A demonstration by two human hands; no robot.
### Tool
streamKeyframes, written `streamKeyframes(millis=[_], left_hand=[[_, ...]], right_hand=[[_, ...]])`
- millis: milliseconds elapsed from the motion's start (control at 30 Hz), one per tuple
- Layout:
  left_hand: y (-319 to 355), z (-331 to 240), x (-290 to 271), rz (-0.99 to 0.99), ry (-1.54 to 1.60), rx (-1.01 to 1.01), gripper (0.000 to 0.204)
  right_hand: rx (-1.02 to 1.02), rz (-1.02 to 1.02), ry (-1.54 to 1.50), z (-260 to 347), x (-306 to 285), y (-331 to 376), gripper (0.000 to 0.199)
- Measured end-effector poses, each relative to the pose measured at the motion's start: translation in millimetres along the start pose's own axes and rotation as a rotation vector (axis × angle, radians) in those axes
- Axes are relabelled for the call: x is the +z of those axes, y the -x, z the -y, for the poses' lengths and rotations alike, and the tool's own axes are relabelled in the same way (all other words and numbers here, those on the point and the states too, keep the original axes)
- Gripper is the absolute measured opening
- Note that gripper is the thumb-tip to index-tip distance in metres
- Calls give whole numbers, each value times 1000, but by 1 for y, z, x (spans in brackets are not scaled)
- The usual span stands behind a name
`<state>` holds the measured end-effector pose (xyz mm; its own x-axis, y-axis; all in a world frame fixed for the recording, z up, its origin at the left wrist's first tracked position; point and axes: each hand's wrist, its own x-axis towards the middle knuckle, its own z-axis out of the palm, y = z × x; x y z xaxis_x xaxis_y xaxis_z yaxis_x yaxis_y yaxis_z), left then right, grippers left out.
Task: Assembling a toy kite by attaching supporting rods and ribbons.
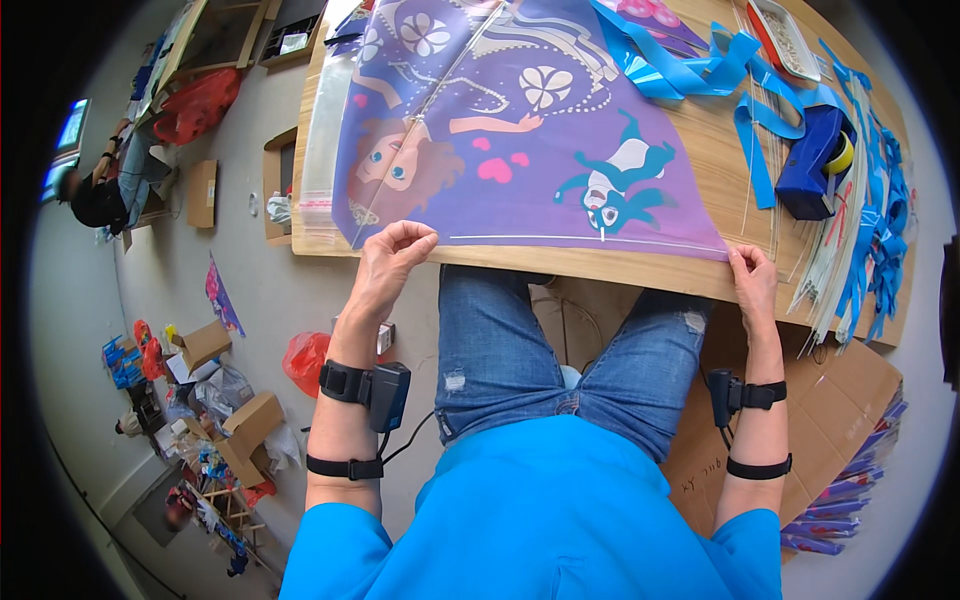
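A purple kite (560, 140) lies across the wooden table, printed with a cartoon girl, a blue rabbit-like animal, flowers and pink hearts. A thin dark rod (440, 90) runs diagonally over it. Along its near edge goes a slim white rod or strip (560, 238). My left hand (392, 255) is closed in a pinch at the near edge, left of that strip's end; whatever is between its fingertips is too small to make out. At the kite's near right corner, my right hand (753, 280) pinches the fabric between thumb and fingers.
On the table's right are blue ribbon (755, 130), a blue tape dispenser (812, 165), a white tray (785, 40) and bundled white strips (835, 250). Clear plastic bags (318, 170) lie left. Cardboard (790, 420) leans lower right. Other people (105, 190) work at far left.
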<state>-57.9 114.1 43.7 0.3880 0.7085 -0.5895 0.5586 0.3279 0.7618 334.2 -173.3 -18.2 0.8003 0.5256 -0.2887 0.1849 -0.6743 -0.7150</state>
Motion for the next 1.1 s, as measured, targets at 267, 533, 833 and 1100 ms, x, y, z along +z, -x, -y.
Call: streamKeyframes(millis=[267, 533, 833, 1100], left_hand=[[-3, 5, 19, -81, -55, 21, 19], [-19, 27, 13, -105, -142, 157, 15], [-20, 26, 12, -88, -85, 36, 12], [-23, 36, 18, -116, -66, 85, 14]], right_hand=[[1, 23, 8, -5, -5, -3, 15], [-111, -63, 134, -6, -3, -1, 20], [-4, -80, 96, 5, 1, 2, 21], [-15, -100, 114, 4, 3, 4, 17]])
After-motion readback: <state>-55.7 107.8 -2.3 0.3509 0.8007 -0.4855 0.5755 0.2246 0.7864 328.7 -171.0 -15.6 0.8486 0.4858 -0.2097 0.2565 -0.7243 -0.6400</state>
